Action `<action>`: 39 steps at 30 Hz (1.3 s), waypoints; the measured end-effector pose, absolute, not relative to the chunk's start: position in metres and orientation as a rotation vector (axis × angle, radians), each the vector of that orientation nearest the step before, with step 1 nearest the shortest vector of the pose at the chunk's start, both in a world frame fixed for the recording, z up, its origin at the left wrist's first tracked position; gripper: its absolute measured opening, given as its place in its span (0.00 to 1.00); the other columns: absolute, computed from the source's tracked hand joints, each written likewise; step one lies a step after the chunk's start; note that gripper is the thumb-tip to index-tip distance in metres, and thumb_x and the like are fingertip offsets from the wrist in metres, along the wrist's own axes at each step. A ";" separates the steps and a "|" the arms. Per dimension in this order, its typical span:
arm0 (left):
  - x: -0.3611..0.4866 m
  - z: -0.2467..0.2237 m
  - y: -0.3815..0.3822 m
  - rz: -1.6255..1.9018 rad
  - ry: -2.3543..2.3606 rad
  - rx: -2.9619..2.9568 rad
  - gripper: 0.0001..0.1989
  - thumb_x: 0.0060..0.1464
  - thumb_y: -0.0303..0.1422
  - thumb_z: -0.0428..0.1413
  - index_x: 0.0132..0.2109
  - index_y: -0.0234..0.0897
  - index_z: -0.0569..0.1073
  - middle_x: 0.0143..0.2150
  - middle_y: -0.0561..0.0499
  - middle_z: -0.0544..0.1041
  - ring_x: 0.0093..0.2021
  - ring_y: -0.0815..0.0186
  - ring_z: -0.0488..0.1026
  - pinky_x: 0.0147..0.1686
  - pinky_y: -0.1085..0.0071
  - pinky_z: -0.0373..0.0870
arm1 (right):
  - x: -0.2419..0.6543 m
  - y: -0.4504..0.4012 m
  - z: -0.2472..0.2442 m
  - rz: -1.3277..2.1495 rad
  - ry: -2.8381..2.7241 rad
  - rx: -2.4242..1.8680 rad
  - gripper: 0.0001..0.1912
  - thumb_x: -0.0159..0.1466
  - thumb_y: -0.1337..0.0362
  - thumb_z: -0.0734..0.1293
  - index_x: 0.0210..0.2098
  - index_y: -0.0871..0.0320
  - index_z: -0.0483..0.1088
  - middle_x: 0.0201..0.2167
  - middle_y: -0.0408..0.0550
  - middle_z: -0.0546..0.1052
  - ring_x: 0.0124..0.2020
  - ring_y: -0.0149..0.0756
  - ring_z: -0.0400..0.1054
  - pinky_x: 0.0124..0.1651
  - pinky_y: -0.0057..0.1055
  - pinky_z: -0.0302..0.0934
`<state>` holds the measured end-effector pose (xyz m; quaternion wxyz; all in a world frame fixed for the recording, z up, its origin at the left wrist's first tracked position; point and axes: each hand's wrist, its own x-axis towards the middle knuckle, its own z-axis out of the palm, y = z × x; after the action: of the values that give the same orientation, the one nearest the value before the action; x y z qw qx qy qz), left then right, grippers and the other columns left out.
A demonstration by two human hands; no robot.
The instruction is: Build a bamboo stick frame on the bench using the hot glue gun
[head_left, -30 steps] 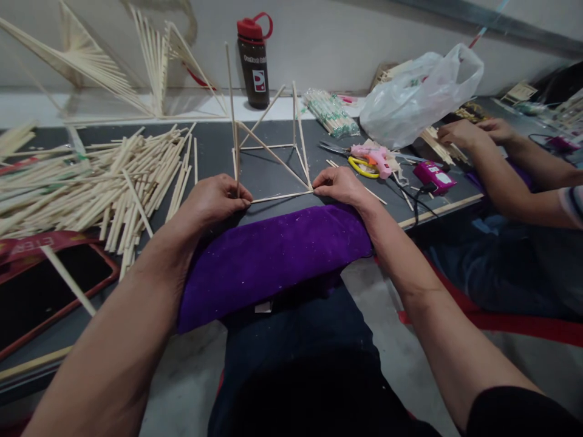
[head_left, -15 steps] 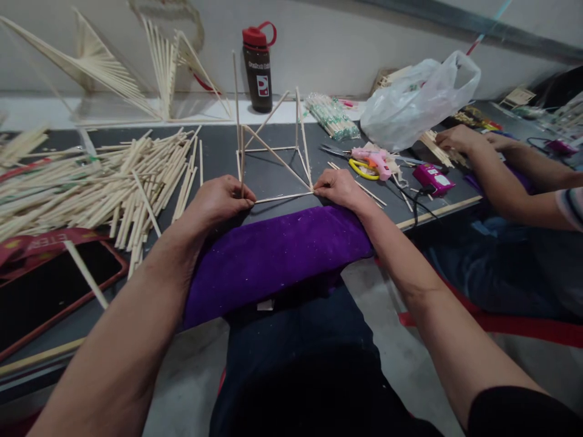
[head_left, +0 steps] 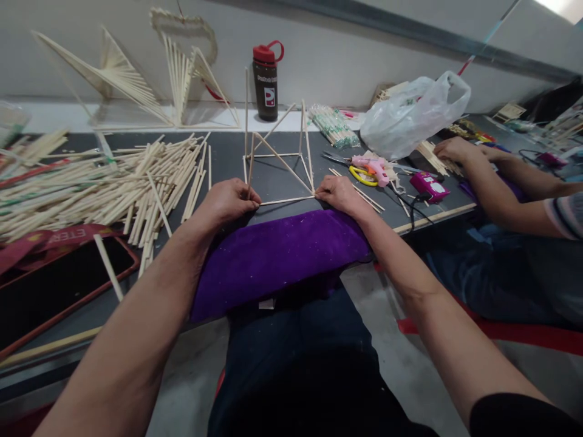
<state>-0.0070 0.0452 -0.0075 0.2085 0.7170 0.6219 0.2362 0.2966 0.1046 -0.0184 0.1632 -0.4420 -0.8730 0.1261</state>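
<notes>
A frame of thin wooden sticks (head_left: 286, 200) stands on the dark table, with uprights and slanting sticks rising from its base. My left hand (head_left: 231, 202) pinches its near left corner, fingers closed around the joint where an upright meets the front stick. At the near right corner, my right hand (head_left: 336, 193) has its fingertips closed on the end of that front stick, where slanting sticks also meet. Both fingertips partly hide the joints. A purple cloth (head_left: 282, 261) hangs over the table edge just below my hands.
Loose sticks (head_left: 159, 176) and a phone (head_left: 68, 291) lie at left. Behind the frame stands a bottle (head_left: 265, 85). To the right are a pink glue gun (head_left: 371, 167), yellow-handled scissors (head_left: 363, 176), a purple box (head_left: 429, 186), a plastic bag (head_left: 414, 118) and a co-worker's hands (head_left: 460, 150).
The camera view has shifted slightly, so everything sits a little lower in the picture. Both my hands keep their hold on the stick frame's near corners.
</notes>
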 end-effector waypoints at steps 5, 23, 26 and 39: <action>-0.009 -0.010 0.045 0.719 1.699 1.917 0.05 0.40 0.31 0.61 0.27 0.42 0.81 0.32 0.45 0.80 0.30 0.59 0.76 0.32 0.64 0.70 | 0.296 0.104 -0.020 0.340 -2.494 -1.265 0.09 0.65 0.68 0.67 0.37 0.61 0.82 0.38 0.51 0.80 0.40 0.35 0.71 0.45 0.29 0.58; 0.049 0.032 -0.017 1.031 1.699 1.566 0.14 0.46 0.38 0.64 0.40 0.36 0.79 0.30 0.50 0.76 0.30 0.66 0.73 0.26 0.73 0.69 | 0.290 0.098 -0.015 0.300 -2.526 -1.297 0.14 0.65 0.69 0.64 0.42 0.64 0.82 0.43 0.57 0.82 0.41 0.38 0.73 0.39 0.30 0.54; 0.085 0.023 0.001 1.024 1.537 1.379 0.21 0.40 0.33 0.66 0.45 0.33 0.77 0.38 0.48 0.78 0.30 0.67 0.74 0.23 0.75 0.66 | 0.290 0.096 -0.014 0.315 -2.512 -1.320 0.14 0.65 0.68 0.64 0.43 0.63 0.82 0.44 0.57 0.82 0.42 0.39 0.74 0.38 0.30 0.53; 0.132 0.002 0.046 1.063 1.490 1.172 0.17 0.48 0.21 0.62 0.45 0.32 0.70 0.34 0.51 0.77 0.27 0.69 0.76 0.19 0.75 0.64 | 0.288 0.093 -0.014 0.338 -2.490 -1.332 0.14 0.67 0.66 0.64 0.43 0.61 0.82 0.44 0.59 0.82 0.42 0.41 0.75 0.36 0.31 0.52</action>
<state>0.1321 0.0457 0.0020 0.4654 0.4772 0.6068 0.4330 0.2877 0.0931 -0.0141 0.1481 -0.4631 -0.8659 0.1174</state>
